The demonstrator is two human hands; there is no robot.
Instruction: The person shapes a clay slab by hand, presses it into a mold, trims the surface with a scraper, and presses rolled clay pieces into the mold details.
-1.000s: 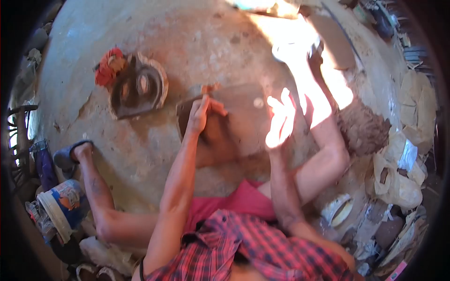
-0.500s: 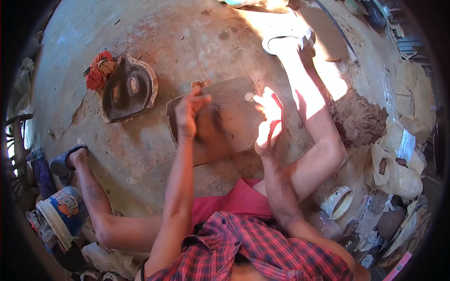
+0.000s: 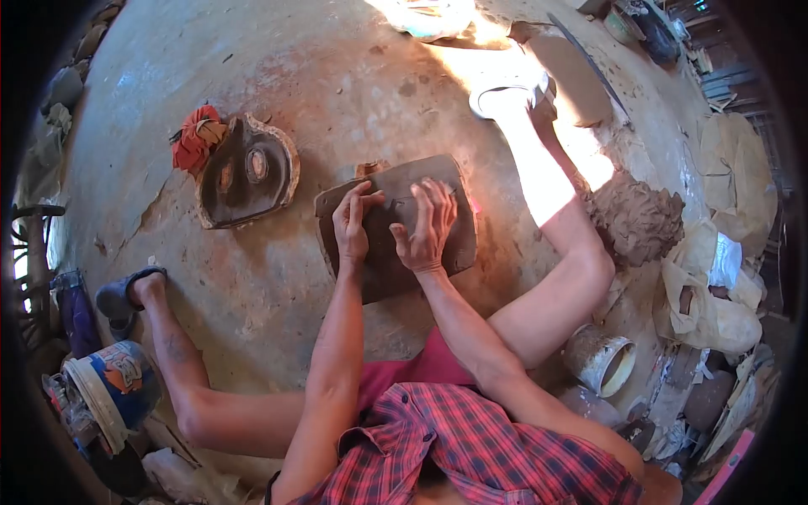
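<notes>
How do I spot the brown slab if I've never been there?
Start with the wide floor, then find the red shorts low in the middle. Just above them in the picture, the slab lies under the left hand and the right hand. It is flat and four-cornered, unlike the rounded dish on its left and the lumpy heap on its right.

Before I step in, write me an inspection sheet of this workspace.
Surface: stained grey-brown floor.
Job's things: dark brown rectangular slab, apparently clay, on the floor.
Clutter: dark pan-like vessel with pale rim, red cloth-like bundle beside it; lumpy brown mound; tilted blue-and-white plastic bucket.
Hands: left hand, fingers bent; right hand, fingers spread; both over the slab.
Cables: nothing seen.
Surroundings: pale crumpled sacks, right side.
</notes>
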